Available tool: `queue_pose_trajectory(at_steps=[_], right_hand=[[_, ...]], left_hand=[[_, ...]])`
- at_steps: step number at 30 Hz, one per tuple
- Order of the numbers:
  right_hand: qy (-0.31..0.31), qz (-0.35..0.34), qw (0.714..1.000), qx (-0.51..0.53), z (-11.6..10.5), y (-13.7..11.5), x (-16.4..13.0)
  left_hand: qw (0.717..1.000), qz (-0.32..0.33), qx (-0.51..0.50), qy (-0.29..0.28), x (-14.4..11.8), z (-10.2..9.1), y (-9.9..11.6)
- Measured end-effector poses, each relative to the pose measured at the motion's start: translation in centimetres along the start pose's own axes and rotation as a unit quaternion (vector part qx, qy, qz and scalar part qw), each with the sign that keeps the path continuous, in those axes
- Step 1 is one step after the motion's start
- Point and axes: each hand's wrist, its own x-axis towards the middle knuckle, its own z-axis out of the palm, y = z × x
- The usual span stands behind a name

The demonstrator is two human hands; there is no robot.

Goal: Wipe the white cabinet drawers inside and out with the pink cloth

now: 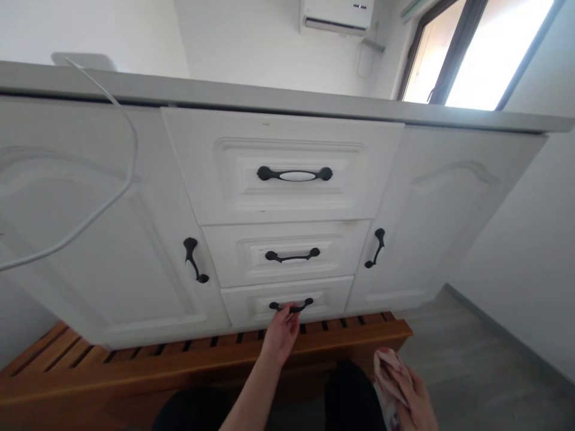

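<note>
My left hand [282, 335] is closed around the dark handle [307, 303] of the bottom drawer [335, 297]. Its fingers cover part of that handle. At the lower right, my right hand [415, 398] grips a white cloth [390, 371] with reddish marks, bunched up beside my knee. Above the bottom drawer sit a middle drawer [251, 263] and a larger top drawer [233, 197], both closed and with similar dark handles. All three are in the white cabinet.
Cabinet doors [130, 263] [422, 233] flank the drawers. A white cable [132, 161] hangs over the left door from the countertop [251, 96]. A slatted wooden bench [202, 359] runs along the cabinet's base. Grey floor [485, 365] lies to the right; a window [476, 54] is behind.
</note>
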Motion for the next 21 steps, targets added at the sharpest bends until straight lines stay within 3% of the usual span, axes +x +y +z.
queue_pose_trajectory(at_steps=[5, 8, 12, 16, 21], right_hand=[[0.015, -0.018, 1.000, 0.009, -1.5, -2.7, 2.3], [0.042, -0.034, 0.998, 0.019, -2.5, -4.5, 4.1], [0.063, 0.012, 0.995, 0.081, -4.7, -7.9, 6.2], [0.018, 0.087, 0.987, 0.136, -7.4, -11.1, 8.5], [-0.004, 0.110, 0.970, 0.217, -10.3, -13.5, 13.1]], left_hand=[[0.998, -0.019, -0.067, -0.009, -1.5, 0.2, -0.6], [0.996, -0.020, -0.083, 0.005, -3.5, -1.1, -1.7], [0.996, -0.055, -0.069, -0.031, -6.9, -5.2, -3.6], [0.992, -0.087, -0.039, -0.085, -9.9, -9.8, -5.3], [0.980, -0.113, -0.029, -0.160, -12.1, -12.8, -6.5]])
